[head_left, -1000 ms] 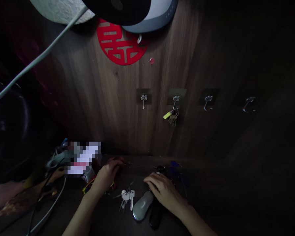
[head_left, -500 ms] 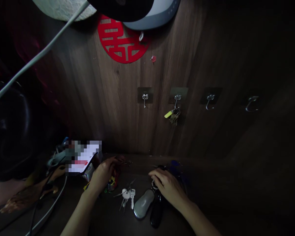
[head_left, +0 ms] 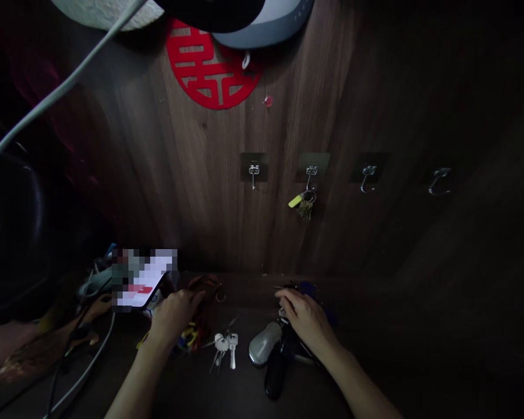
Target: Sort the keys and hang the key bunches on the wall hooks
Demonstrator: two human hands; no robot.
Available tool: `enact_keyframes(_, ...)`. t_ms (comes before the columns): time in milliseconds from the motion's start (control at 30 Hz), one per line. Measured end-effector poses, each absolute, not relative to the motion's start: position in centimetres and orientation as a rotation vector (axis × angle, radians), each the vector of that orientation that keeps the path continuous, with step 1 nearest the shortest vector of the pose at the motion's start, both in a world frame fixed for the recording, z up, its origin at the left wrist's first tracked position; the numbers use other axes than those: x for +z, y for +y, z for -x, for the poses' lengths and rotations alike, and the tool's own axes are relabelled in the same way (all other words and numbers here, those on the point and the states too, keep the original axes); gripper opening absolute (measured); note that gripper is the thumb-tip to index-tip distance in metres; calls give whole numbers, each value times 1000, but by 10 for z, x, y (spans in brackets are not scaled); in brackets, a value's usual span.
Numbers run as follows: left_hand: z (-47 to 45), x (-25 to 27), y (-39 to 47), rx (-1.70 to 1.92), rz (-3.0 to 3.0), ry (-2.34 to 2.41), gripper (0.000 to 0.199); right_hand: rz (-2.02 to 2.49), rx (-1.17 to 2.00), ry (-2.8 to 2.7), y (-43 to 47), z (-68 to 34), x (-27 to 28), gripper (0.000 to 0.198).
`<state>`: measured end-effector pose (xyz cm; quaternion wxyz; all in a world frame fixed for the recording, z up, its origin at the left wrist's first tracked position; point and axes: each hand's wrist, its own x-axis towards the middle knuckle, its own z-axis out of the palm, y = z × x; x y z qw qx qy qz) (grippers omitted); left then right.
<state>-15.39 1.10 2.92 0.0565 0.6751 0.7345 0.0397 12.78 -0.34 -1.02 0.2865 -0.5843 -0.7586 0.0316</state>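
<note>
My left hand (head_left: 174, 311) rests at the back left of the dark shelf, fingers curled beside a reddish-brown strap (head_left: 207, 281) with a ring at its end. What its fingers hold, if anything, is hidden. Partly behind that hand lies a small red, yellow and blue item (head_left: 191, 334). On the right, my right hand (head_left: 303, 314) is closed on a key ring (head_left: 282, 314), which joins a silver oval fob (head_left: 265, 343) and a black fob (head_left: 274, 372). Between the hands a bunch of silver keys (head_left: 225, 344) lies loose.
Several metal hooks line the wooden wall; one hook (head_left: 311, 174) carries keys with a yellow tag (head_left: 296, 201). A phone (head_left: 144, 285) leans at the left near cables and a carved brown object (head_left: 39, 352). A red cutout (head_left: 218, 81) and a cap (head_left: 271, 29) are above.
My right hand has shifted the silver fob right and away from me, turning it. My left hand has drawn back slightly left. The view has shifted a little.
</note>
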Motion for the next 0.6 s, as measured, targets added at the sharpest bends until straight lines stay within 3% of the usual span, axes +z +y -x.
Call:
enact_keyframes(367,150,25,14,231,-2057,2138,42,1536,147,-1666,5,-149,-3,26)
enact_keyframes(600,143,33,2,257,-2077,1394,22,1535,165,-1591,8,-159,-4,26)
